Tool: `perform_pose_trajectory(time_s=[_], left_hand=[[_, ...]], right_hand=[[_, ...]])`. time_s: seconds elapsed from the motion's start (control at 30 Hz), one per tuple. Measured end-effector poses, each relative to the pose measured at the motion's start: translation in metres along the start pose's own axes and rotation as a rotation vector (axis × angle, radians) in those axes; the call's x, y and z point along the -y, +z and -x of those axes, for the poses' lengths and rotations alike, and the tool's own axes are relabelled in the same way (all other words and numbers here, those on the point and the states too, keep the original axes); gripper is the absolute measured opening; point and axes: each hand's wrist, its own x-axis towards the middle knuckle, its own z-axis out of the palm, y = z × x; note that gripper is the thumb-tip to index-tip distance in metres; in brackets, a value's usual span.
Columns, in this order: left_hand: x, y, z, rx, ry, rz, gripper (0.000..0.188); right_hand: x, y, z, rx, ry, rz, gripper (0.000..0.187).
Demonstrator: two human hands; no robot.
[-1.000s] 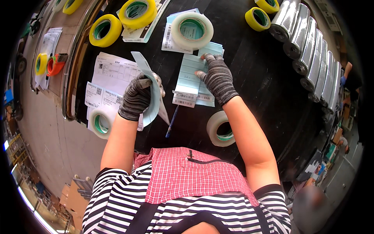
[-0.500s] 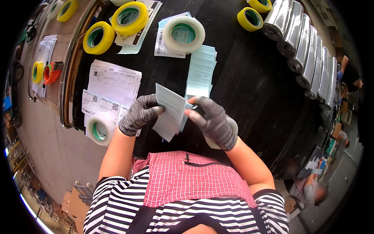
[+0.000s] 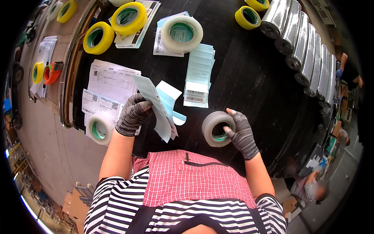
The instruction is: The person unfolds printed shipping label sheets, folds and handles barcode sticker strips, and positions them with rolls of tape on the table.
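My left hand (image 3: 134, 114), in a grey glove with bare fingertips, grips a small bundle of pale blue label sheets (image 3: 153, 104), held up at a tilt. One light blue sheet spreads out to the right of the bundle. My right hand (image 3: 242, 133), gloved the same way, is closed on the right side of a clear tape roll (image 3: 218, 129) with a green core. Its thumb reaches to the core opening. Beyond the hands lies a strip of light blue labels (image 3: 199, 74), with barcodes at its near end.
White printed forms (image 3: 114, 78) and another clear tape roll (image 3: 98, 130) lie at left. A larger tape roll (image 3: 182, 34) rests on labels at the back, near yellow tape rolls (image 3: 129, 18). Silver foil rolls (image 3: 296, 46) line the right. A person (image 3: 307, 187) is beyond.
My right hand has let go of the label sheets and moved right and down onto the clear tape roll. The sheets in my left hand have shifted left and fanned apart.
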Motion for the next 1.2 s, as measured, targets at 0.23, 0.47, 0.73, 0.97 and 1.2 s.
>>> perform_pose_trajectory(time_s=[0.23,0.47,0.73,0.97,1.2], left_hand=[[-0.006,-0.023,0.003,0.057,-0.018,0.065,0.029],[-0.01,-0.01,0.014,0.158,0.079,0.153,0.033],[-0.008,0.011,0.03,0.097,0.071,0.305,0.032],[-0.002,0.033,0.042,0.101,0.064,0.268,0.034],[0.014,0.028,0.058,0.077,0.075,0.322,0.036]], right_hand=[[-0.017,-0.011,-0.017,-0.005,0.159,-0.464,0.047],[0.009,-0.018,-0.121,-0.371,0.0,-0.09,0.041],[0.032,0.011,-0.147,-0.401,-0.099,-0.008,0.041],[0.134,0.022,-0.078,0.295,0.118,-0.807,0.036],[0.141,0.044,-0.046,0.19,0.003,-0.782,0.032]])
